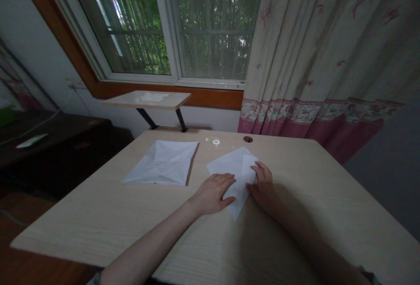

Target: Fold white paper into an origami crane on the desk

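Observation:
A white sheet of paper (234, 167), partly folded, lies on the pale wooden table (98, 215) in front of me. My left hand (215, 193) rests flat on the sheet's left part, fingers stretched out and pressing down. My right hand (262, 184) lies on the sheet's right edge, fingers together against a folded flap. A second white sheet (164, 162), creased and unfolded, lies flat to the left, apart from both hands.
A small shelf (147, 100) on brackets sticks out under the window behind the table. A floral curtain (321, 57) hangs at the right. A dark desk (49, 140) stands to the left. The table has a cable hole (248, 139) near its far edge.

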`<state>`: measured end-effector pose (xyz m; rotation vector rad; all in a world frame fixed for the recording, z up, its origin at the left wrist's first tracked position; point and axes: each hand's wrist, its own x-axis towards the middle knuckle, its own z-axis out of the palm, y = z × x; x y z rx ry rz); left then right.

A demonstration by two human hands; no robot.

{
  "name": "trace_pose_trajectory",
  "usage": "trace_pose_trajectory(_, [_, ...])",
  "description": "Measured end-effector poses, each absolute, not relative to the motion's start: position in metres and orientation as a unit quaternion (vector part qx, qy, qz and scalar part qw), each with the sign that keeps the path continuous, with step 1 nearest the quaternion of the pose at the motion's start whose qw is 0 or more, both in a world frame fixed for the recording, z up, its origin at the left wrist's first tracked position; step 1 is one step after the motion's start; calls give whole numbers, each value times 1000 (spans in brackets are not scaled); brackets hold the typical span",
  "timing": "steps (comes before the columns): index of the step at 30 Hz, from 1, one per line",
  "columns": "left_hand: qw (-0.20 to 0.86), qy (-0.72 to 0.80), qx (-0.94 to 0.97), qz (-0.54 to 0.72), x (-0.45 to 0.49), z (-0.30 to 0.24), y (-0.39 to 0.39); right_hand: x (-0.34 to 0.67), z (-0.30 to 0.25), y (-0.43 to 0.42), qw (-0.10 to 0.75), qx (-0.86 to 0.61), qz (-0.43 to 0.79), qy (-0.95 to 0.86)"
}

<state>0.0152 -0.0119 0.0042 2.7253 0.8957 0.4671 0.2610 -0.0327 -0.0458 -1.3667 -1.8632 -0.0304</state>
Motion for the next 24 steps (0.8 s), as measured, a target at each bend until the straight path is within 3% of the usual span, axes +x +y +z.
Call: trace_pose_trajectory(24, [103, 245, 952, 149, 16, 1, -12, 262, -47, -31, 420, -521, 30, -742])
